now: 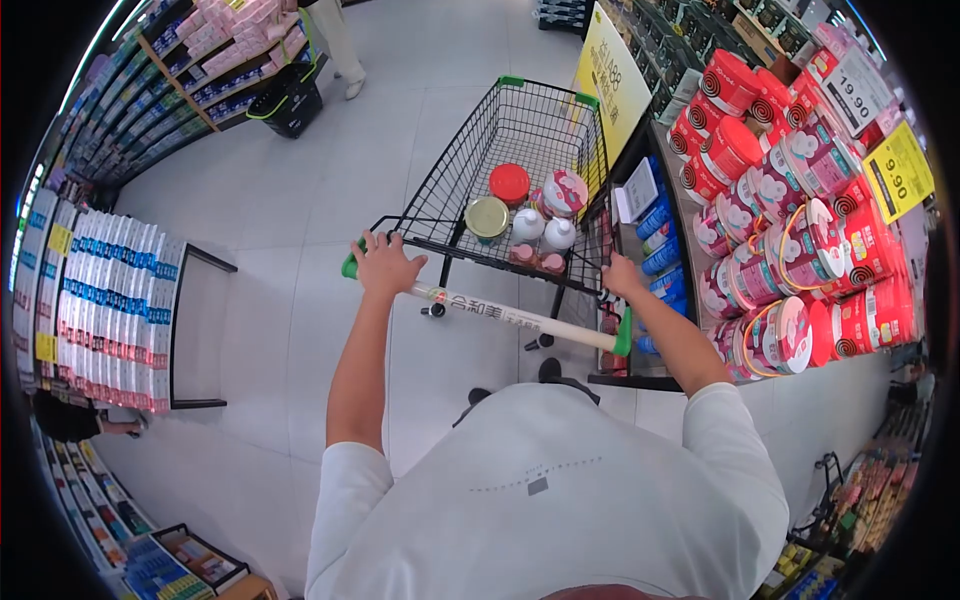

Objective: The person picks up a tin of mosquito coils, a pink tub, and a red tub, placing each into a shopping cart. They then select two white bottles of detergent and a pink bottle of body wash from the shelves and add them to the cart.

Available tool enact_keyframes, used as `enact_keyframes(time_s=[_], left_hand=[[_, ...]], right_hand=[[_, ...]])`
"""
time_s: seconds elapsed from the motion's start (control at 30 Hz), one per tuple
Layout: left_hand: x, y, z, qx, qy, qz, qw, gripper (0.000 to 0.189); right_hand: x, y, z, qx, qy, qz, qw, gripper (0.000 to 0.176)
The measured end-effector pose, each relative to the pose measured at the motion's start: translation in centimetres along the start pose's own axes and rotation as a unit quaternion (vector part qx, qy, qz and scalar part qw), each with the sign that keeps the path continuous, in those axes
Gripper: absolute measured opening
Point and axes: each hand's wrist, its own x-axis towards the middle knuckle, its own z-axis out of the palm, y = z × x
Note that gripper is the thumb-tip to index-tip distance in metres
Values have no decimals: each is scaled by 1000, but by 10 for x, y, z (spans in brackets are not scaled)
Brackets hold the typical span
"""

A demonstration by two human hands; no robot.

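A black wire shopping cart [440, 195] with green corners stands in front of me. My left hand [388, 264] rests on the left end of its pale push handle [520, 318], fingers spread and thumb apart. My right hand [622, 276] is closed at the basket's rear right corner, ahead of the handle; its fingertips are partly hidden. Inside the basket are a red-lidded container [510, 183], a jar with a gold-coloured lid [487, 217], a pink and white tub [565, 192], two white-topped bottles [543, 230] and small pink-capped items [537, 259].
Red and pink tubs [770, 210] are stacked on a display close at right, under price signs [898, 172]. A yellow board [612, 80] stands by the cart's right side. Stacked boxes [118, 310] are at left. Farther off are a black basket [287, 100] and a person's leg [338, 40].
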Motion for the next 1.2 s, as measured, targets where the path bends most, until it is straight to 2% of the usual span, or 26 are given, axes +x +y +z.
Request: enact_keyframes(time_s=[0.27, 0.33, 0.53, 0.57, 0.7, 0.77, 0.83, 0.9, 1.0, 1.13, 1.2], left_hand=[[-16, 22, -3, 4, -8, 9, 1000, 80], [-22, 26, -10, 0, -67, 0, 998, 81], [-25, 21, 7, 41, -60, 61, 995, 90], [-25, 20, 7, 23, -72, 73, 994, 90], [-31, 21, 11, -5, -75, 84, 994, 90], [-34, 22, 10, -11, -80, 79, 994, 90], [-36, 23, 6, -36, -76, 84, 993, 85], [-37, 25, 1, -48, -72, 74, 994, 83], [-36, 25, 3, -67, -40, 56, 995, 76], [-26, 26, 2, -60, -41, 46, 996, 74], [-20, 24, 2, -55, -41, 35, 997, 74]], right_hand=[[12, 16, -17, -21, 16, -32, 999, 35], [10, 18, -18, -21, 25, -35, 999, 35], [11, 18, -22, -36, 3, -47, 998, 43], [15, 21, -19, -27, 5, -48, 998, 35], [22, 19, -21, -25, -16, -12, 999, 35], [24, 18, -22, -37, 4, -43, 998, 35], [24, 15, -25, -50, 17, -76, 996, 35], [28, 11, -32, -64, 6, -87, 994, 47], [35, 3, -37, -64, -1, -86, 994, 49], [46, -4, -41, -68, 0, -86, 994, 46], [58, -6, -41, -89, -18, -82, 992, 51]])
